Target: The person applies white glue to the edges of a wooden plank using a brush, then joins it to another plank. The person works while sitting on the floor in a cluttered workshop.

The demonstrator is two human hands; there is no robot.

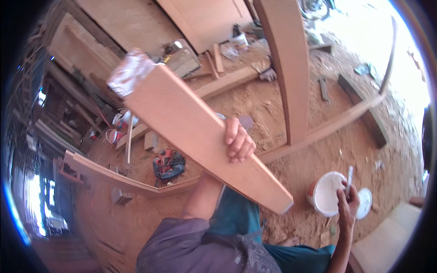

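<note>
The wooden board (191, 123) slants above the person's lap, the left hand (240, 141) clamping fingers over its far edge. The right hand (348, 200) pinches a whitish stick (350, 175) at the bucket's (312, 193) right rim. Beyond, a wooden frame (291, 68) interrupts my view; a power tool (169, 164) sits on the dirt floor (118, 218).

Your head view comes from the left one of two fisheye cameras worn side by side on your head. It faces downward and ahead. Nearest the lens, your shirt (200, 245) and trousers (232, 211) occupy the lower edge. Your left hand (240, 140) lies close to the centre of the field, at short range; your right hand (348, 204) lies in the lower right. The floor (141, 216) spreads around you, and large panels (211, 20) stand farther off at the top. Coverage is wide; straight edges bow outward near the dark, rounded rim.
</note>
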